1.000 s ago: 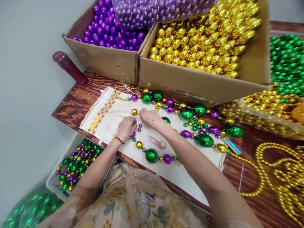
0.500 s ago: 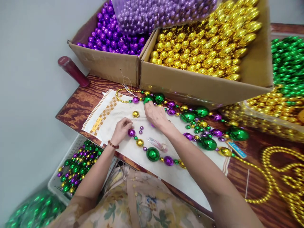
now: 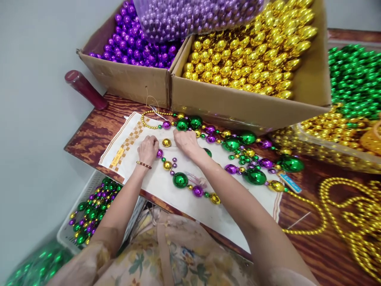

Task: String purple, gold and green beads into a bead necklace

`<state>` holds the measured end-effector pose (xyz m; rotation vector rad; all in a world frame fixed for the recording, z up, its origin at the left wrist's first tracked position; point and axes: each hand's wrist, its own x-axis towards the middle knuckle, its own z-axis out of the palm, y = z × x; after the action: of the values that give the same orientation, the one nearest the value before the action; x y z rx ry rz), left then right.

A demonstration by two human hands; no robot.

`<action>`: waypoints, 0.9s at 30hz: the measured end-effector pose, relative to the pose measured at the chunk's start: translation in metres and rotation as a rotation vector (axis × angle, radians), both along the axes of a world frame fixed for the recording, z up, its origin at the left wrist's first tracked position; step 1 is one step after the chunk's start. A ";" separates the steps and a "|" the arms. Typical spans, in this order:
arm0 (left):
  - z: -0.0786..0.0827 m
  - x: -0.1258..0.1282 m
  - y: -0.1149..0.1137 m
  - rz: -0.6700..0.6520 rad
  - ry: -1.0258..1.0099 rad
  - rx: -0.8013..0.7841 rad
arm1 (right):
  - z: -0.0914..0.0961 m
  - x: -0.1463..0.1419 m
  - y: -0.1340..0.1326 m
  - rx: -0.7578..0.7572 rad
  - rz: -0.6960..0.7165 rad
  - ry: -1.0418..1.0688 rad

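A white cloth (image 3: 154,186) lies on the wooden table (image 3: 89,135). On it runs a bead strand with a big green bead (image 3: 180,180), gold and purple beads. My left hand (image 3: 148,149) is curled at the strand's upper end, fingers pinched beside a purple bead (image 3: 160,153). My right hand (image 3: 187,142) rests just right of a loose gold bead (image 3: 166,142), fingers bent down on the cloth; what they pinch is hidden. A longer finished strand (image 3: 235,143) curves behind both hands.
Cardboard boxes of purple beads (image 3: 131,43) and gold beads (image 3: 247,51) stand at the back. Green beads (image 3: 354,79) and gold chains (image 3: 351,214) lie at right. A dark red cylinder (image 3: 85,89) stands at back left. A white basket (image 3: 92,208) of strands sits below the table edge.
My left hand moved up and left along the cloth, drawing the short strand with it. My right hand came back from the far strand to beside the loose gold bead.
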<state>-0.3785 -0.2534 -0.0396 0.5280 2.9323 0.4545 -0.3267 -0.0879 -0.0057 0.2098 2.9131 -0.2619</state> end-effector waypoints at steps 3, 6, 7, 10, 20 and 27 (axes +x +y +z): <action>0.002 -0.002 -0.001 -0.068 0.000 -0.057 | 0.015 0.014 0.016 0.011 -0.068 -0.010; 0.002 -0.008 -0.004 -0.120 -0.013 -0.036 | 0.033 0.042 0.041 0.014 -0.259 0.077; 0.002 -0.010 -0.004 -0.123 -0.021 -0.029 | 0.037 0.054 0.049 0.008 -0.326 0.118; 0.002 -0.015 -0.005 -0.132 -0.083 -0.018 | 0.039 0.088 0.062 -0.039 -0.423 0.168; 0.001 -0.019 -0.011 -0.116 -0.133 0.073 | 0.002 0.128 0.054 -0.189 -0.383 0.299; -0.002 -0.017 -0.018 -0.111 -0.085 0.194 | -0.014 0.128 0.064 -0.319 -0.366 0.290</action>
<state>-0.3956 -0.2713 -0.0417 0.6735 2.7760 0.7328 -0.1991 -0.0237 -0.0198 0.7043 3.0330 -0.8728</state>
